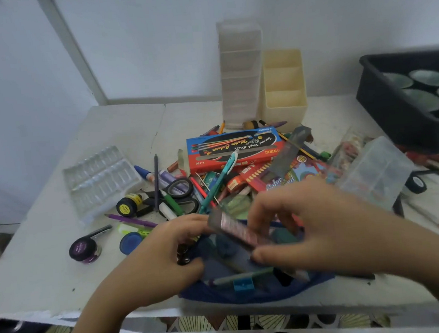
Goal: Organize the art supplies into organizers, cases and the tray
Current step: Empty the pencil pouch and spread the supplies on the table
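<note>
Blurrily, right hand pinches pack (label unreadable)

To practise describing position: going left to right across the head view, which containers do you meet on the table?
Clear palette → clear drawer tower → cream organizer → black tray.

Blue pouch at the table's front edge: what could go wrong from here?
1. The blue pouch lies open at the table edge; a tug from the left hand gripping it might spill its pens to the floor.
2. The right hand pinches a small dark box above it; blur hides the grip, so it may slip.
</note>
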